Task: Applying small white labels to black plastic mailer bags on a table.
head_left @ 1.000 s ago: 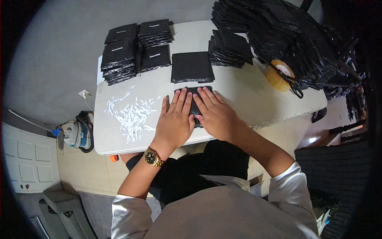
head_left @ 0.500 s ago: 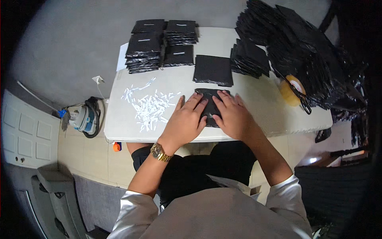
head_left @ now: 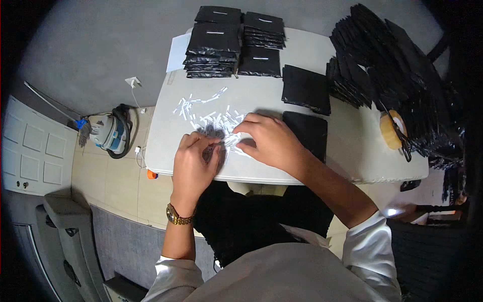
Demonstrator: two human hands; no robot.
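A loose heap of small white paper strips (head_left: 211, 121) lies on the table in front of me. At its near side is my left hand (head_left: 193, 158), fingers curled and thumb and fingertip close together; anything between them is too small to make out. My right hand (head_left: 271, 140) reaches over the heap's right side, thumb and fingers apart, fingertips among the strips. Just beyond my right forearm lies a flat black plastic-wrapped packet (head_left: 308, 133), partly covered by that arm. A second flat black packet (head_left: 306, 89) rests behind it.
Stacked black packets (head_left: 211, 43), the top ones each bearing a white strip, stand at the far left of the white table (head_left: 352, 136). More black packets (head_left: 387, 50) pile up at the right, beside a tape roll (head_left: 392, 130) and black-handled scissors (head_left: 405, 146).
Both hands have left the near black packet, where they lay flat, and moved left to the paper strips. The view has shifted, so the table contents appear further right.
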